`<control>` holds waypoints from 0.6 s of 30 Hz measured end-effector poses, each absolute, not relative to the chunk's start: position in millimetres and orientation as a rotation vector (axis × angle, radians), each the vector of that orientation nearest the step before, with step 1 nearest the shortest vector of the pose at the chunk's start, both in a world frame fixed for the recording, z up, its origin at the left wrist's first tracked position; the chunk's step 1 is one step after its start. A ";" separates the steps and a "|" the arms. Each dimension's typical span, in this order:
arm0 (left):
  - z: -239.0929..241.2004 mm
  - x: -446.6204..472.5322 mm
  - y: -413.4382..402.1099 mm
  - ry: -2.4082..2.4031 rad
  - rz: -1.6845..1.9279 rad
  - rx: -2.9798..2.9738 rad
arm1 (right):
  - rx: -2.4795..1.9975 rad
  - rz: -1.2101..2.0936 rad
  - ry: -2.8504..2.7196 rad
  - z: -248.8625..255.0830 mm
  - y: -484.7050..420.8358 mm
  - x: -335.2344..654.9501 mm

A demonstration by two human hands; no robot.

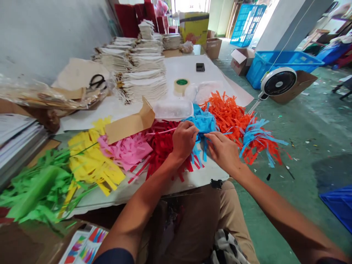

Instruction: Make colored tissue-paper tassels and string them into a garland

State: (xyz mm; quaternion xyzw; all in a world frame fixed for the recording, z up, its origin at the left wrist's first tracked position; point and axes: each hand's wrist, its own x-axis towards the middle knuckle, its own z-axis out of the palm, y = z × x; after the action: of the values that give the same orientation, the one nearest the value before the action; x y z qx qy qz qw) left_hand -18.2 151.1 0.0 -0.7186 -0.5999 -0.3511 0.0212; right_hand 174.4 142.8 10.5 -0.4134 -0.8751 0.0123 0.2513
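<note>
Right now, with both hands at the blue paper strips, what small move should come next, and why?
Perhaps ease a few blue paper strips apart with the right hand, while the left hand steadies the bunch: both hands are close together at its near side, and the strips lie crumpled over one another.

Plastic tub [173, 111] blocks hands [184, 138] ahead; pale stacks [144, 80] block left; room over white sheet [183, 66] beyond tape roll [181, 88].
</note>
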 end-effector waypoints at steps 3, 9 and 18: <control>2.8 -18.8 153.4 -1.856 -1.261 -2.243 | -1.290 -0.012 -2.344 10.8 162.9 153.9; 0.0 -26.3 154.4 -1.855 -1.513 -2.281 | -1.293 -0.017 -2.286 12.8 184.5 149.4; -4.3 -34.6 162.4 -1.812 -1.162 -2.256 | -1.045 0.013 -2.182 13.2 187.8 161.2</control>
State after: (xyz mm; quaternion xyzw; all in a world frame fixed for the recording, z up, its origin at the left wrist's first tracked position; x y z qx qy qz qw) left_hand -34.6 162.4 -4.3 -0.7233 -0.5811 -0.3727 0.0118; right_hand 161.2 187.8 13.2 -0.4043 -0.8436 0.0050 0.3534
